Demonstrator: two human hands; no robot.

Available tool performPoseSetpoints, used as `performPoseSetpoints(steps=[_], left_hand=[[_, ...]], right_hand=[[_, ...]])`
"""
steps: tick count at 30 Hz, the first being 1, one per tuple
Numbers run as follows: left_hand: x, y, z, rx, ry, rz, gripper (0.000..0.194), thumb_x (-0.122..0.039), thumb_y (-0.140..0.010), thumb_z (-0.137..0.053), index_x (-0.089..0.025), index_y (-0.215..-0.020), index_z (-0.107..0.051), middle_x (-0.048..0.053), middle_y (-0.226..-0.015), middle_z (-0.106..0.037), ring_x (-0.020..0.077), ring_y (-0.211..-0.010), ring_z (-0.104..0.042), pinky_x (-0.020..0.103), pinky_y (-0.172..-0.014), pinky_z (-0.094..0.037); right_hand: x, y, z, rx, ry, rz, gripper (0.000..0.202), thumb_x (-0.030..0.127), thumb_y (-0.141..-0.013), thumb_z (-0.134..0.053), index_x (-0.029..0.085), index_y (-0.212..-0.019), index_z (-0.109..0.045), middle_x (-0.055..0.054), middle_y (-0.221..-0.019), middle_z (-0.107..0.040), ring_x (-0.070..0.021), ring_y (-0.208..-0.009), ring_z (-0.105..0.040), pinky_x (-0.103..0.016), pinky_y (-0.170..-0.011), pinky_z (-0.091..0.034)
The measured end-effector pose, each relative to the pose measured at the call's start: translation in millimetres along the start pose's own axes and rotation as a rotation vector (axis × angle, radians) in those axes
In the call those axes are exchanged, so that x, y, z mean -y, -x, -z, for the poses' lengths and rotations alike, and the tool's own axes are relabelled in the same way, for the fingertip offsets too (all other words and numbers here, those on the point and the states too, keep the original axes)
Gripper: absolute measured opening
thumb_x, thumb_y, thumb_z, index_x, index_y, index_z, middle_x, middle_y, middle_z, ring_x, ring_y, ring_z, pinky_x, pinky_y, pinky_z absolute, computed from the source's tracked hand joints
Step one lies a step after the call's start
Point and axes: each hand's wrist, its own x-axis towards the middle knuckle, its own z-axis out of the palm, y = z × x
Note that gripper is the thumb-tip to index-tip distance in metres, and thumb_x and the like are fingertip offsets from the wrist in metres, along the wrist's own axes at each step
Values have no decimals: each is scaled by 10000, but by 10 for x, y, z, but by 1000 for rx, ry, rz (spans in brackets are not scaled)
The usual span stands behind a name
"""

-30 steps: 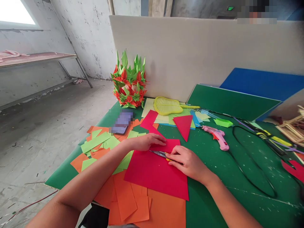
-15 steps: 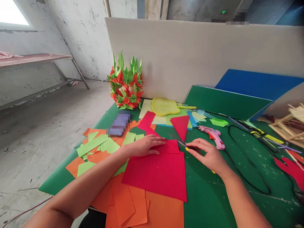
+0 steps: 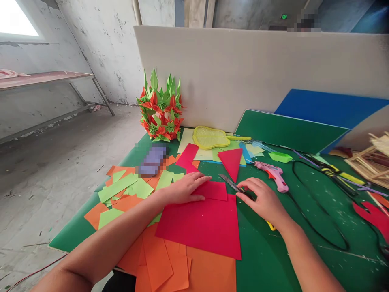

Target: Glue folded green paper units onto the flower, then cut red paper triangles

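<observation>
My left hand (image 3: pixel 188 187) lies flat with its fingers stretched out, pressing on a folded red paper strip (image 3: pixel 214 190). Under that strip is a larger sheet of red paper (image 3: pixel 200 229). In my right hand (image 3: pixel 261 198), to the right of the strip, is a utility knife (image 3: pixel 230 182). Its blade points up and left, clear of the strip's right end, and a yellow end shows below the palm. A red paper triangle (image 3: pixel 231 161) lies just beyond the blade. Another red piece (image 3: pixel 187 156) is beyond my left hand.
Orange paper (image 3: pixel 209 267) and green scraps (image 3: pixel 117 187) cover the left and near side. A phone (image 3: pixel 153 160), a paper-flower vase (image 3: pixel 161 109), and a yellow fly swatter (image 3: pixel 211 137) stand or lie farther back. On the right is a pink glue gun (image 3: pixel 273 174) with its cord.
The knife has turned in my right hand, so more of its blade shows. The red strip has shifted slightly nearer and left under my left hand.
</observation>
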Motion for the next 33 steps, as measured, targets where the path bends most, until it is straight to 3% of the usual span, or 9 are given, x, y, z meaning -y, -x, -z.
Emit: performPoseSetpoints(steps=[4,10,17,23,29,33], left_hand=[[-17,2,20,1,27,-29,607,-412,-907,-529,-236,-1450,-322,144,-1359,-466,269,-1220,-482,382,-1015,-412],[-16,-13,-24,-56,47,-5,535,-388,-908,-529,-237,-1404,-399,124,-1322,-536,273,-1204,-505,412,-1011,-424],[-23,-39,-62,-94,121,-22,515,-348,-879,-577,-251,-1367,-445,121,-1356,-493,272,-1221,-492,422,-1022,-423],[6,-16,-89,-113,155,50,701,-358,-720,-747,-261,-1353,-460,137,-1438,-356,319,-1302,-391,454,-1035,-411],[-13,-13,-70,-77,168,46,702,-360,-768,-699,-246,-1392,-399,116,-1320,-491,288,-1236,-435,451,-1057,-375],[-48,-19,-32,-87,196,8,678,-341,-785,-682,-267,-1392,-388,106,-1313,-492,278,-1218,-446,437,-1032,-395]], right_hand=[[93,-20,-93,0,-48,24,194,291,-941,-473,230,-867,-641,-42,-876,-651,-205,-855,-591,-327,-707,-479],[249,-42,-171,41,81,109,215,292,-927,-503,238,-1041,-678,-66,-949,-654,-232,-905,-579,-394,-787,-488],[333,-58,-256,43,19,93,350,363,-906,-546,287,-1247,-570,-61,-1119,-648,-246,-1045,-565,-418,-896,-484],[338,-65,-288,30,31,26,537,391,-890,-564,287,-1394,-410,-82,-1190,-628,-269,-1074,-566,-451,-910,-482],[368,-46,-313,37,-70,77,599,314,-878,-575,327,-1427,-335,-73,-1222,-606,-265,-1113,-564,-467,-952,-463],[417,-40,-334,36,-147,103,610,230,-899,-503,348,-1448,-265,-72,-1312,-550,-251,-1099,-577,-484,-973,-457]])
